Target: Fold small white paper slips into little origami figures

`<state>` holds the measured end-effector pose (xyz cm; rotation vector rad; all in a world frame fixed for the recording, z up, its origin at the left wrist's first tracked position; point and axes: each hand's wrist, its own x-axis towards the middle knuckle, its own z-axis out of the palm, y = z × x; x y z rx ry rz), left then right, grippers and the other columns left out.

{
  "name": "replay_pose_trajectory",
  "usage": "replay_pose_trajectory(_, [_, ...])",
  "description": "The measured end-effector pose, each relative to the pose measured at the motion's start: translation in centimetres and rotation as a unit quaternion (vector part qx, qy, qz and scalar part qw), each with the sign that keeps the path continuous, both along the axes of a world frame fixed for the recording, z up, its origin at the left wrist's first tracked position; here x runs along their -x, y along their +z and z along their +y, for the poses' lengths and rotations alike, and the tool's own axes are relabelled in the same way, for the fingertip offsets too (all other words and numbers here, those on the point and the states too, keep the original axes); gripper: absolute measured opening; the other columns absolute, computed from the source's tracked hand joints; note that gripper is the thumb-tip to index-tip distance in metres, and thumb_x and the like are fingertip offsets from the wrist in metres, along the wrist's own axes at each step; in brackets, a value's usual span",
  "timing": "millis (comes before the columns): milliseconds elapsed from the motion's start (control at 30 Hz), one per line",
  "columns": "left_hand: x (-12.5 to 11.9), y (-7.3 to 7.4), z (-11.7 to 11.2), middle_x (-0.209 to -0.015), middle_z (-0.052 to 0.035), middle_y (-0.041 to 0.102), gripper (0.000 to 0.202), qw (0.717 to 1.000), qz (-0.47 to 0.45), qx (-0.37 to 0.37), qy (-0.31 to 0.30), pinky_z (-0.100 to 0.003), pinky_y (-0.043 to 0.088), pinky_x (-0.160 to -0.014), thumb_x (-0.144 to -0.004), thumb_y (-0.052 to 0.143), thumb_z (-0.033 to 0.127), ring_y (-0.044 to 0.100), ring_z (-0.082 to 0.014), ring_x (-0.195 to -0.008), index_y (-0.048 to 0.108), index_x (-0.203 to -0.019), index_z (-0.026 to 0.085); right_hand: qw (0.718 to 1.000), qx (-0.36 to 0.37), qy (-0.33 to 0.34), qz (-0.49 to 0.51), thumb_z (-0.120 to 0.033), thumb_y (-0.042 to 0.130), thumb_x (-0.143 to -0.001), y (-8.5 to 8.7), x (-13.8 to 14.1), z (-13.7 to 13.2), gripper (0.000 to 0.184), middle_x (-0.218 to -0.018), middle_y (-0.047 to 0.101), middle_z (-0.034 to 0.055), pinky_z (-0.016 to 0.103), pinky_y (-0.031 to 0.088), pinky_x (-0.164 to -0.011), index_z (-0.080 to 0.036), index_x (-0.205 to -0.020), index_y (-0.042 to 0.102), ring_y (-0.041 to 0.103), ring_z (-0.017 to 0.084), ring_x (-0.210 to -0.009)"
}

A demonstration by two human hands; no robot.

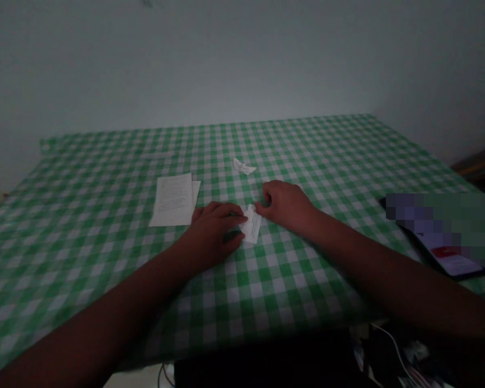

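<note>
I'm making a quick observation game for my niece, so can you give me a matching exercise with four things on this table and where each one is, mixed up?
Column one
1. Small paper slip
2. Creased paper scrap
3. Printed sheet
4. Device with a lit screen

Column two
A. Farthest of the papers from the person
B. Beside the right forearm
C. Between the left hand and the right hand
D. Left of the other two things made of paper

Right pairs: 1-C, 2-A, 3-D, 4-B
</note>
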<state>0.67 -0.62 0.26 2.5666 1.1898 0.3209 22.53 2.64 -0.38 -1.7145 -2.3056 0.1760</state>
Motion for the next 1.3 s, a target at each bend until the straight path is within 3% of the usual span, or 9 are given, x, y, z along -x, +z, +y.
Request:
replay_pose_trajectory(233, [0.3,-0.2,0.1,-0.131,-0.0036,0.061,0.031,1.000,0.002,-0.005,-0.002,-0.051,0.036,-0.100,-0.088,0.062,0.031,0.049,-0.0285,-0.122,0.066,-0.119,0.027,0.991,0.016,0.128,-0.031,-0.046,0.063,-0.084,1.0,1.0,-3.3,0.027,-0.086,0.066,0.0033,0.032,0.030,-0.065,-0.019,-0.081,0.057,0.059,0.020,-0.079])
replay_pose_trajectory(633, [0.0,0.3,-0.1,-0.132,-0.0030,0.061,0.030,1.000,0.009,0.009,-0.002,-0.050,0.036,-0.101,-0.088,0.062,0.029,0.048,-0.0284,-0.122,0.067,-0.118,0.027,0.989,0.029,0.146,-0.006,-0.046,0.063,-0.083,0.7,1.4,-4.1,0.028,-0.085,0.065,0.0034,0.032,0.032,-0.066,-0.019,-0.087,0.059,0.057,0.018,-0.074])
replay_pose_trajectory(800, [0.1,0.0,0.1,-0.130,-0.0035,0.062,0.032,1.000,0.005,0.006,-0.008,-0.049,0.036,-0.101,-0.088,0.062,0.028,0.049,-0.0278,-0.120,0.067,-0.119,0.026,0.993,0.036,0.111,-0.005,-0.042,0.062,-0.083,0.5,1.2,-3.0,0.024,-0.081,0.063,0.0023,0.030,0.029,-0.060,-0.019,-0.079,0.056,0.053,0.015,-0.069])
replay_pose_trajectory(967, [0.4,-0.9,0.3,-0.131,-0.0039,0.062,0.033,1.000,0.002,-0.022,-0.010,-0.050,0.036,-0.098,-0.088,0.062,0.032,0.049,-0.0295,-0.120,0.066,-0.120,0.028,0.999,0.023,0.034,0.000,-0.046,0.062,-0.084,-0.1,0.5,-0.9,0.028,-0.081,0.062,0.0024,0.030,0.028,-0.059,-0.020,-0.077,0.054,0.050,0.015,-0.067])
replay_pose_trajectory(1100, [0.3,-0.8,0.3,-0.131,-0.0036,0.062,0.032,1.000,0.007,-0.015,-0.006,-0.051,0.036,-0.097,-0.088,0.062,0.030,0.049,-0.0298,-0.121,0.066,-0.119,0.026,1.000,0.011,-0.015,0.002,-0.043,0.062,-0.084,-0.6,0.2,0.3,0.026,-0.079,0.062,0.0025,0.030,0.027,-0.056,-0.020,-0.075,0.053,0.052,0.016,-0.068])
replay_pose_trajectory(1300, [0.2,0.0,0.1,-0.131,-0.0036,0.062,0.033,1.000,0.009,-0.005,0.000,-0.052,0.035,-0.098,-0.087,0.063,0.030,0.048,-0.0297,-0.121,0.066,-0.120,0.026,1.000,-0.002,-0.004,0.010,-0.035,0.059,-0.087,-0.4,0.1,0.0,0.016,-0.089,0.065,0.0049,0.030,0.034,-0.062,-0.019,-0.085,0.058,0.057,0.018,-0.077])
